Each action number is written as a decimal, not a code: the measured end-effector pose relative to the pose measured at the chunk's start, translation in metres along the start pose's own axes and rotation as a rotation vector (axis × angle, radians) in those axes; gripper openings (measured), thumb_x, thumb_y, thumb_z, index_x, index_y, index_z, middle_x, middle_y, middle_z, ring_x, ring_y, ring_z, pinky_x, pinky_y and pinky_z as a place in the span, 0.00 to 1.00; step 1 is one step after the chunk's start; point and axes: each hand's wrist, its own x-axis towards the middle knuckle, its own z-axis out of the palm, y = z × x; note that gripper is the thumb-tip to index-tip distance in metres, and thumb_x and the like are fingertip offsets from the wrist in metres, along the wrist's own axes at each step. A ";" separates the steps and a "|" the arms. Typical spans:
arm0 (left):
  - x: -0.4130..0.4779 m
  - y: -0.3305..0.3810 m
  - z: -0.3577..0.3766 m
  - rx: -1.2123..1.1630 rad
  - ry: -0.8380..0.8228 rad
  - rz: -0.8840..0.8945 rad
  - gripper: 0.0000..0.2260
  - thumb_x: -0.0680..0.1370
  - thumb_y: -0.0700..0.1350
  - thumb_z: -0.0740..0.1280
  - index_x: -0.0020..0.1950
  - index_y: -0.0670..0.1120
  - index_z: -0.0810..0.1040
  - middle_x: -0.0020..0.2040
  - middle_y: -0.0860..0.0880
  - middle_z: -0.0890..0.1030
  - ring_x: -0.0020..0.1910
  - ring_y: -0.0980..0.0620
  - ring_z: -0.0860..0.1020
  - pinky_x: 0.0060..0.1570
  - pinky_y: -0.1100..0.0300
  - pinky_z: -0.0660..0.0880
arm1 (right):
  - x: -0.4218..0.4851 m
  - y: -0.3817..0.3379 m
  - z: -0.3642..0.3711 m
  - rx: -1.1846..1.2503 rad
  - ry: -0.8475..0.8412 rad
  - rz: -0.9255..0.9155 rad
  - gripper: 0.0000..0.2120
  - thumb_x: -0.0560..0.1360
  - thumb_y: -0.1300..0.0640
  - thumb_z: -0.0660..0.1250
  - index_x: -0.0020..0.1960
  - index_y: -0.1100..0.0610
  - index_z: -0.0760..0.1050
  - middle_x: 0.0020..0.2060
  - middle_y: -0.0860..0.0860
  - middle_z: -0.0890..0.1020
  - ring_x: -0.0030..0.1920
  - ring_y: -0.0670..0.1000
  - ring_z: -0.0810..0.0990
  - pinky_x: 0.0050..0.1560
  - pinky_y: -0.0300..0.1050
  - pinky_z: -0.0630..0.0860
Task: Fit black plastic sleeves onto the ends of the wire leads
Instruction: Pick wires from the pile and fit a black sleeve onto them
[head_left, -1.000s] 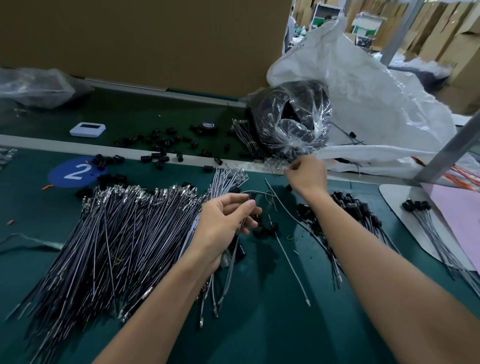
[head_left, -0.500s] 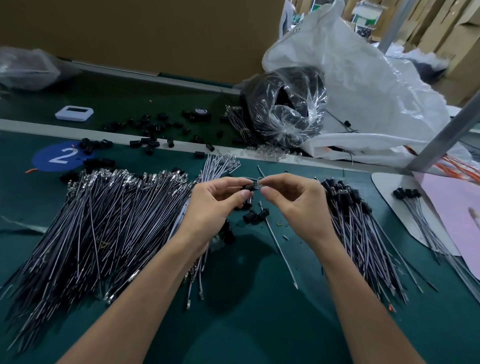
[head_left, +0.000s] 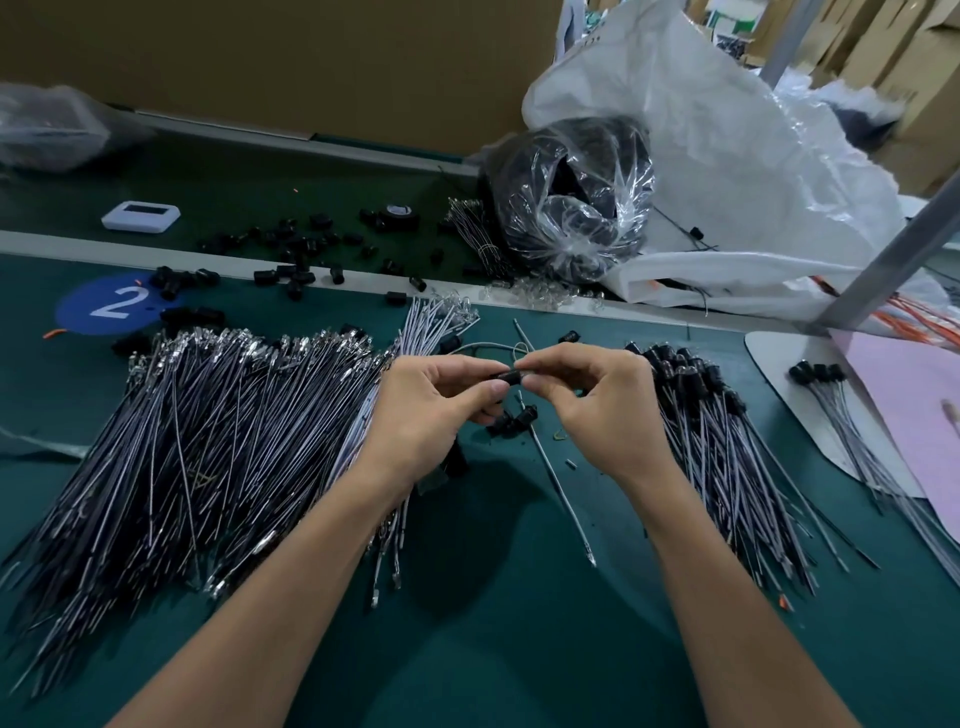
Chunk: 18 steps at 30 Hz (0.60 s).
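Landmark: we place everything from the blue disc marked 2 (head_left: 111, 306), which lies on the green mat (head_left: 493, 623).
Left hand: the left hand (head_left: 436, 410), well to the right of the disc and a little nearer the camera, pinches the black sleeve (head_left: 511, 376) between thumb and forefinger.
Right hand: the right hand (head_left: 597, 410), farther right of the disc, meets the left at the fingertips. It pinches the wire lead (head_left: 483, 347) at the sleeve's other end.
Sleeve and lead: we cannot tell how far the lead sits inside the sleeve. The pale lead arcs up over the left hand's knuckles.
Bare leads: a large fan of unsleeved leads (head_left: 208, 441) spreads from just below the disc towards the camera and right to the left hand.
Finished leads: a pile of sleeved leads (head_left: 717, 431) lies far right of the disc, past the right hand.
Loose sleeves: we see a few spare sleeves (head_left: 511, 423) on the mat under the hands. Many more scattered sleeves (head_left: 291, 249) lie beside and beyond the disc.
Single lead: one stray lead (head_left: 561, 488) lies on the mat right of the disc, between the forearms.
Beyond the disc: a white device (head_left: 140, 215) lies just behind it. A clear bag (head_left: 571, 202) of black coil and a white sack (head_left: 727, 156) lie far to the right.
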 end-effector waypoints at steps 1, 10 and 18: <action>0.000 0.000 0.001 -0.001 -0.012 0.003 0.08 0.73 0.33 0.72 0.49 0.43 0.84 0.36 0.45 0.85 0.32 0.53 0.82 0.35 0.65 0.78 | 0.000 0.000 -0.001 0.001 -0.006 0.001 0.07 0.69 0.68 0.74 0.45 0.58 0.85 0.38 0.46 0.85 0.40 0.44 0.83 0.44 0.36 0.78; -0.003 0.005 0.000 -0.011 -0.089 0.017 0.07 0.74 0.32 0.70 0.50 0.39 0.83 0.34 0.45 0.84 0.32 0.50 0.83 0.35 0.62 0.81 | 0.001 0.003 -0.010 0.057 -0.066 0.025 0.09 0.69 0.69 0.74 0.46 0.58 0.85 0.38 0.49 0.86 0.40 0.45 0.83 0.46 0.44 0.81; -0.005 0.005 0.000 -0.025 -0.110 0.029 0.09 0.74 0.31 0.70 0.52 0.41 0.82 0.34 0.46 0.84 0.32 0.50 0.83 0.35 0.63 0.80 | -0.001 0.005 -0.010 0.229 -0.097 0.106 0.13 0.68 0.71 0.74 0.46 0.55 0.84 0.34 0.50 0.84 0.34 0.45 0.79 0.40 0.38 0.77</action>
